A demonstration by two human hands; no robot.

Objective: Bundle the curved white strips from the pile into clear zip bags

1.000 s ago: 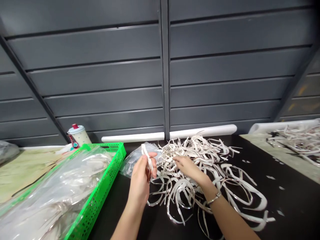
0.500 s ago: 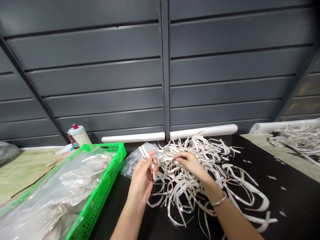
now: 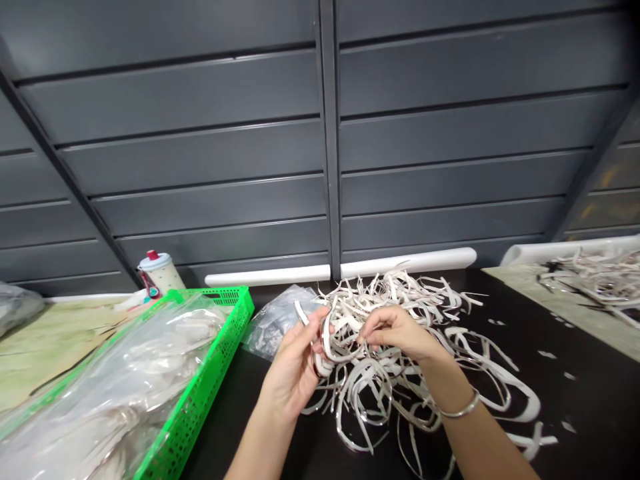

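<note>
Loosely tangled white strips (image 3: 400, 293), curled, glossy; left hand (image 3: 293, 373) grasping looped strip (image 3: 327, 350), right hand (image 3: 397, 331) pinching another.

Glossy white plastic strips (image 3: 345, 407) on a matt black worktop (image 3: 590, 400)

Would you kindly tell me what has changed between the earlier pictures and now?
The left hand has moved right, carrying its strips over the pile of white strips, nearer the right hand, which has turned inward. The green crate stayed put.
</note>
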